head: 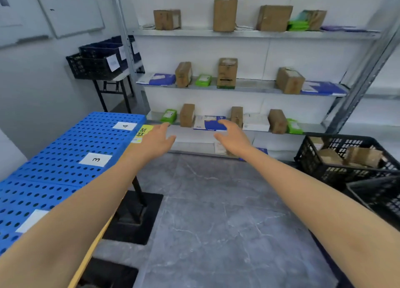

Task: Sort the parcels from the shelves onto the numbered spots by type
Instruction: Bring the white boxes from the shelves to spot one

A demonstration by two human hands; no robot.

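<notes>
In the head view the left hand [159, 138] and right hand [233, 137], both empty with fingers spread, reach toward the flat blue-and-white mailer parcel [208, 123] on the low grey metal shelf [311, 127], likely a pick beginning that next needs a grip and a carry to the blue perforated numbered table [65, 140].

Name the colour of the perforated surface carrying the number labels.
The perforated surface is blue; head view.
</notes>
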